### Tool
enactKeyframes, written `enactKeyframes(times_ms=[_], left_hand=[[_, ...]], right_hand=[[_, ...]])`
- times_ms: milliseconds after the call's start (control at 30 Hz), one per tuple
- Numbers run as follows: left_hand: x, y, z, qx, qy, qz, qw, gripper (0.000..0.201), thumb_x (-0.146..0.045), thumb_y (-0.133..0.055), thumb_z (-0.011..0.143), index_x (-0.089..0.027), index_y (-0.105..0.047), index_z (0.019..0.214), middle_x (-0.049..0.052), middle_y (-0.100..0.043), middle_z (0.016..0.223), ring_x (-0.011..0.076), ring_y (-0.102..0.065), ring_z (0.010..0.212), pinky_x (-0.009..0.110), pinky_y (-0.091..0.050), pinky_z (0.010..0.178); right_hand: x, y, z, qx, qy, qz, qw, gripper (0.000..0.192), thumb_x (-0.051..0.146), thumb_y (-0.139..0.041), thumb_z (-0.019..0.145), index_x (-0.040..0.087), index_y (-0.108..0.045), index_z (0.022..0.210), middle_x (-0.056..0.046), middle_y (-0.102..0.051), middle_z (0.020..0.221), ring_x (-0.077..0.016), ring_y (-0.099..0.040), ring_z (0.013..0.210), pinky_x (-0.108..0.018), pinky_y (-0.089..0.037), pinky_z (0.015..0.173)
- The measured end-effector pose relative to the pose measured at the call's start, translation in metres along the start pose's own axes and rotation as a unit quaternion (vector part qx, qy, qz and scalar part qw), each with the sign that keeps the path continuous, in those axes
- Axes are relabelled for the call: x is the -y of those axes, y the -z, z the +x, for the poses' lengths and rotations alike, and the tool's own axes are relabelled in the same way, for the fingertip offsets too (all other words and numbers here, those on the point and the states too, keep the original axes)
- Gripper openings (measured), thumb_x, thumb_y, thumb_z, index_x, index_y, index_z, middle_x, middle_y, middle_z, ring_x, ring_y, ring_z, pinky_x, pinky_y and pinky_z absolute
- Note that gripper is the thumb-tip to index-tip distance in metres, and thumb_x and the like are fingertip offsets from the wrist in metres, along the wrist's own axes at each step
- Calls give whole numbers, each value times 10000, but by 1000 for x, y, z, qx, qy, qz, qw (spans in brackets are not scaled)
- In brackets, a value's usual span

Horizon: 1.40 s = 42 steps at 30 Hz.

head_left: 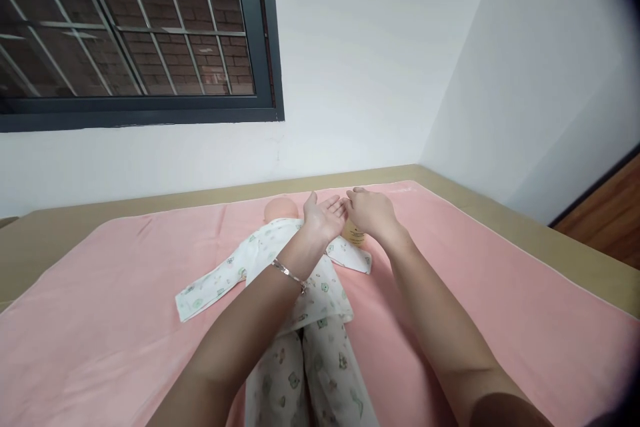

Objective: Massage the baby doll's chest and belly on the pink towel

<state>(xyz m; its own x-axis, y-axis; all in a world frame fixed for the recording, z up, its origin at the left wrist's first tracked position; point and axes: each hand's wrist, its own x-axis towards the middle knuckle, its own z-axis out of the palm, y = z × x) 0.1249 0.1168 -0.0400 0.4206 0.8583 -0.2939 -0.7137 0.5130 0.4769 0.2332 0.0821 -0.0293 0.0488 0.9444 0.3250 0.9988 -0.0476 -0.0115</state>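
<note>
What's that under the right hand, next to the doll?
Under the right hand a small yellowish bottle with dark print peeks out beside the doll on the pink towel. The hand covers its top, so any cap is hidden.

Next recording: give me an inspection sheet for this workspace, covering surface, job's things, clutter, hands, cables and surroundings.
Surface: pink sheet spread over a tan bed.
Job's things: doll in printed white clothes lying face up, head toward the wall; small yellowish bottle under the right hand.
Clutter: nothing seen.
Hands: left hand open, palm up, above the doll's chest, bracelet on the wrist; right hand palm down over the bottle, grip on it cannot be told.
Cables: nothing seen.
Surroundings: white walls, barred window upper left, wooden panel at right.
</note>
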Motion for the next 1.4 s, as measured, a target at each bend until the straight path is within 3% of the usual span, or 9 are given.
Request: enactKeyframes(times_ms=[300, 467, 567, 700, 867, 967, 1067, 1267, 1400], left_hand=[[-31, 49, -89, -29, 28, 28, 999, 601, -441, -358, 904, -52, -419, 1359, 247, -511, 1341, 289, -508, 1265, 353, -560, 853], [-48, 60, -122, -34, 17, 39, 999, 561, -436, -359, 903, -69, -466, 1313, 213, -531, 1342, 277, -536, 1239, 361, -522, 901], [-54, 62, -134, -19, 10, 67, 998, 533, -456, -356, 903, -108, -491, 1284, 177, -528, 1363, 294, -561, 1207, 396, -486, 936], [-58, 63, -144, -11, 3, 76, 997, 509, -455, -350, 909, -145, -465, 1296, 174, -510, 1380, 311, -592, 1163, 440, -469, 941], [-55, 57, -157, 8, 32, 66, 997, 525, -448, -346, 917, -118, -448, 1311, 197, -513, 1361, 300, -566, 1196, 444, -465, 967], [-57, 50, -172, 72, 39, 66, 994, 562, -508, -304, 925, -119, -485, 1288, 187, -544, 1324, 290, -532, 1234, 446, -441, 1007], [-68, 47, -187, 147, 49, 70, 985, 626, -579, -259, 917, -135, -493, 1290, 170, -562, 1302, 303, -498, 1266, 492, -416, 1032], [-82, 44, -202, 106, -28, 137, 985, 693, -618, -190, 908, -141, -492, 1310, 154, -548, 1325, 263, -401, 1354, 439, -375, 1086], [-60, 40, -221, 103, -68, 178, 976, 642, -616, -212, 911, -203, -566, 1252, 92, -529, 1372, 255, -331, 1396, 450, -283, 1152]], right_hand=[[11, 1, 2, 5, -44, -20, 999, 413, 349, -307, 973, 133, -651, 1047, -172, -687, 1011, -280, -655, 924, -345, -455, 738], [24, 0, 3, 2, -71, -4, 997, 446, 344, -294, 967, 117, -676, 1011, -184, -698, 977, -279, -659, 920, -346, -456, 740], [20, -3, 4, 6, -86, 44, 995, 447, 351, -295, 958, 146, -686, 1032, -160, -709, 986, -292, -655, 944, -370, -464, 761], [15, 0, -4, -44, -71, 198, 977, 422, 327, -361, 928, 165, -604, 1233, -121, -630, 1248, -262, -574, 1158, -366, -436, 927], [55, 20, -48, -144, 64, 335, 929, 455, 363, -304, 965, 205, -520, 1333, -93, -471, 1432, -235, -426, 1326, -446, -303, 1100], [92, 24, -77, -133, 221, 304, 917, 497, 381, -281, 980, 232, -356, 1448, -70, -329, 1521, -252, -254, 1417, -551, -130, 1153], [119, 20, -100, -133, 296, 243, 914, 616, 415, -312, 966, 170, -165, 1512, -98, -99, 1584, -306, -42, 1452, -609, -42, 1145], [138, 20, -143, -96, 398, 266, 873, 1016, 616, -469, 855, 120, 143, 1497, -158, 44, 1579, -398, 41, 1428, -656, -96, 1127], [130, 31, -167, -105, 434, 316, 837, 988, 612, -457, 865, 171, 162, 1497, -119, 20, 1583, -396, -2, 1426, -646, -149, 1127]])
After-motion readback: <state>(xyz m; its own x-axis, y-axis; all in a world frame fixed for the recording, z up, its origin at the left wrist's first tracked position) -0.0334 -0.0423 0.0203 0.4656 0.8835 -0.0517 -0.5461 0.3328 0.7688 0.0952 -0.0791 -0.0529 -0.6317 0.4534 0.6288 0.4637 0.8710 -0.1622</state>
